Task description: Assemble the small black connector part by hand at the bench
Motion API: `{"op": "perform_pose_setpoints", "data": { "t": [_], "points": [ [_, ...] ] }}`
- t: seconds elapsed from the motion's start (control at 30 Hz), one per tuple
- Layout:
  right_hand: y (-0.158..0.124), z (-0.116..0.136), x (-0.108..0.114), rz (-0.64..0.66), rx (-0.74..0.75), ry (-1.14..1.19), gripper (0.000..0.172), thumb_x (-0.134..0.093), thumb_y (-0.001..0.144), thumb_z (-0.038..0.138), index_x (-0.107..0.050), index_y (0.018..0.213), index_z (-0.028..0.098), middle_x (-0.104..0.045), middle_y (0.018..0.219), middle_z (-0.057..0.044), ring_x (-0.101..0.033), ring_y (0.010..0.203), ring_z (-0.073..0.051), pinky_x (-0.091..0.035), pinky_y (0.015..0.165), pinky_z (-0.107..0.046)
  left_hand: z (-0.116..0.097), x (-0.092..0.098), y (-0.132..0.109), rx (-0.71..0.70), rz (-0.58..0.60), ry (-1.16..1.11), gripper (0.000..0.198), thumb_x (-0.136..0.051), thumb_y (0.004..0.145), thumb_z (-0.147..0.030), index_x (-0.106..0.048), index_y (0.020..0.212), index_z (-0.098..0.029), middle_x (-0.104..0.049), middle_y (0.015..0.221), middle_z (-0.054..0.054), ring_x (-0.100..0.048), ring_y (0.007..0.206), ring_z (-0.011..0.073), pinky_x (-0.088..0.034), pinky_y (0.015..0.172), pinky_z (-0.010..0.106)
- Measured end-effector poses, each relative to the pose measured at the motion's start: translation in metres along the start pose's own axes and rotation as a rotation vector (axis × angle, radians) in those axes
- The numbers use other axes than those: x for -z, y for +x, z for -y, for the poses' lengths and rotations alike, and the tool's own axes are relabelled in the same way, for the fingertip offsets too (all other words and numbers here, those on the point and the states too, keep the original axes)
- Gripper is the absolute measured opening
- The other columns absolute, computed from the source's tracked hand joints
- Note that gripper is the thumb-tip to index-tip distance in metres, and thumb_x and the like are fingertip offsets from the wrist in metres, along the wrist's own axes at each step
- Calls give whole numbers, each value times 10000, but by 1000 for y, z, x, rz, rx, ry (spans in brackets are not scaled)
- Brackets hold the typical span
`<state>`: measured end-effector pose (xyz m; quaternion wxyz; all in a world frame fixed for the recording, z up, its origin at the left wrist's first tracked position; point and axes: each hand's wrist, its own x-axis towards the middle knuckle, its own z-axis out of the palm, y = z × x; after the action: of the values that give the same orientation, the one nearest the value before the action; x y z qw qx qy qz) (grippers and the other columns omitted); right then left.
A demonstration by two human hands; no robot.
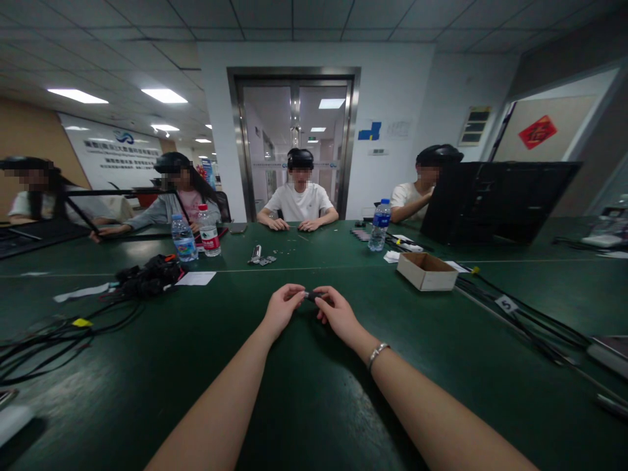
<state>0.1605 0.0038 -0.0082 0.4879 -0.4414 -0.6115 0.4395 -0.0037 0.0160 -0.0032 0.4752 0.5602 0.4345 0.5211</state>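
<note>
Both hands meet over the middle of the green table (314, 373), pinching one small dark object with a silvery end (311, 296). It could be a USB stick, but it is too small to tell. My left hand (283, 309) is closed on the silvery end with thumb and fingertips. On the dark end, my right hand (338, 313) is closed likewise, its lower fingers curled beneath. A silver bracelet (377, 355) circles my right wrist. Fingertips partly cover the object.
An open cardboard box (424, 280) stands to the right, near a water bottle (380, 226). Black cables (515, 314) run along the right; more cables (59, 340) lie left. Small metal parts (262, 256) sit ahead, before a seated person (299, 199). A large black monitor (490, 199) stands right.
</note>
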Motion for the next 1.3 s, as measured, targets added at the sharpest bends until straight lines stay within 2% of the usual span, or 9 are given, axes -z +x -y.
{"op": "perform_pose_setpoints", "data": {
  "t": [0.2,0.37,0.6,0.73,0.87,1.13,1.3],
  "points": [
    [0,0,0,-9,2,2,228,-511,817,268,-538,1029,190,-522,751,25,-533,534,-78,-418,438,-169,3,0,3,-29,-10,-11,304,-707,690,-331,-667,941,-163,-674,992,89,-610,929,199,-465,851,330],
    [1,0,0,-10,12,8,239,-513,816,281,-538,1033,184,-515,741,28,-529,527,-78,-415,437,-174,-1,-1,1,-16,-20,-18,319,-717,677,-312,-664,954,-165,-669,1027,99,-611,938,203,-461,849,332],
    [-1,3,-1,-15,7,20,235,-520,813,292,-540,1023,190,-526,732,31,-527,521,-77,-402,430,-170,-2,-5,2,50,-42,-36,356,-682,698,-411,-652,943,-155,-657,924,82,-603,849,174,-457,719,267],
    [-2,4,-1,-6,-15,20,239,-524,803,294,-539,1020,195,-521,738,30,-525,527,-80,-400,436,-174,-4,-6,2,50,-62,2,323,-633,728,-443,-655,872,-155,-638,813,55,-575,744,150,-432,637,244],
    [-2,3,-1,0,-15,12,251,-527,800,301,-541,1027,195,-524,756,24,-529,540,-85,-400,446,-182,-5,-6,0,33,-57,45,299,-613,737,-438,-653,831,-157,-622,750,34,-553,698,142,-420,619,244],
    [-4,7,-1,6,-28,-4,225,-510,819,272,-535,1025,184,-530,738,25,-520,539,-82,-398,453,-179,-6,-5,-2,24,-33,21,261,-627,739,-334,-642,929,-157,-645,908,67,-585,800,162,-450,704,275],
    [-3,5,-1,-3,-33,-2,223,-508,818,264,-538,1024,184,-527,737,27,-520,535,-81,-397,450,-179,-8,-4,-2,42,-34,-12,262,-675,697,-323,-658,901,-159,-658,936,79,-597,848,179,-462,745,290]
  ]
}}
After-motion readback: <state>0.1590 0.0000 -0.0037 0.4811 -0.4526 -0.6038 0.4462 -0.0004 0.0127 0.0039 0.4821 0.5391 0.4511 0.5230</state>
